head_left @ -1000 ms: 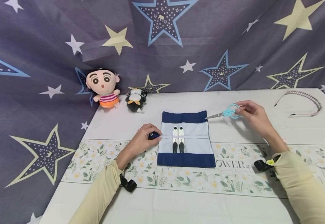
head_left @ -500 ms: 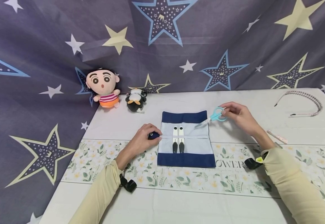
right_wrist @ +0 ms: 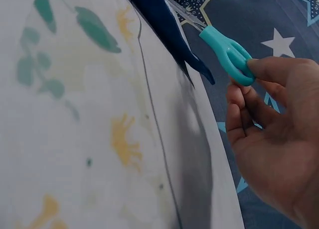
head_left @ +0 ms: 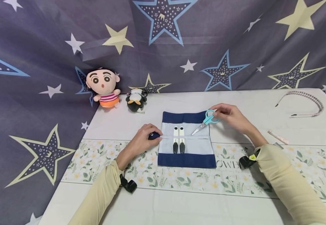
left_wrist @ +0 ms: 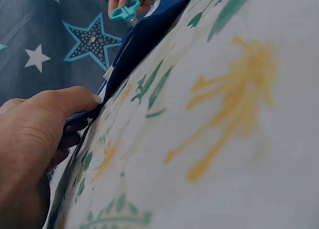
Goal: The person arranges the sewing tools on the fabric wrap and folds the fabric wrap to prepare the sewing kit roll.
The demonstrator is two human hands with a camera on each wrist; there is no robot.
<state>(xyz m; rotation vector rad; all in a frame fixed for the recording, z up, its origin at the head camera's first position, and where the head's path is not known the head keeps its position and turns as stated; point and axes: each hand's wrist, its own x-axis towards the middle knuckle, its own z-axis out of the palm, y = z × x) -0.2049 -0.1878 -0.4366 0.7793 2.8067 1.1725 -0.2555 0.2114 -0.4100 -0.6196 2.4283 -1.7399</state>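
A fabric pouch [head_left: 186, 161] with a light inside and navy end bands lies unfolded on the table. Two white tools with black tips [head_left: 182, 137] sit side by side under the band [head_left: 199, 137] across its middle. My left hand [head_left: 141, 142] pinches the navy tab [head_left: 154, 136] at the pouch's left edge; the left wrist view shows thumb and fingers on this cloth. My right hand [head_left: 233, 117] pinches the turquoise handle of a pair of scissors [head_left: 209, 118] between thumb and fingers. Their blades point down and left, tip close over the band, right of the white tools.
A doll [head_left: 104, 89] and a penguin plush [head_left: 136, 100] are at the back left. At the far right lies a headband [head_left: 316, 103]. A small pink and grey item [head_left: 278, 137] lies beside the right forearm. A starry curtain [head_left: 185, 56] hangs behind the table.
My right hand has carried the scissors left over the pouch, and their blades have swung from pointing left to pointing down and left. The left hand has stayed on the tab.
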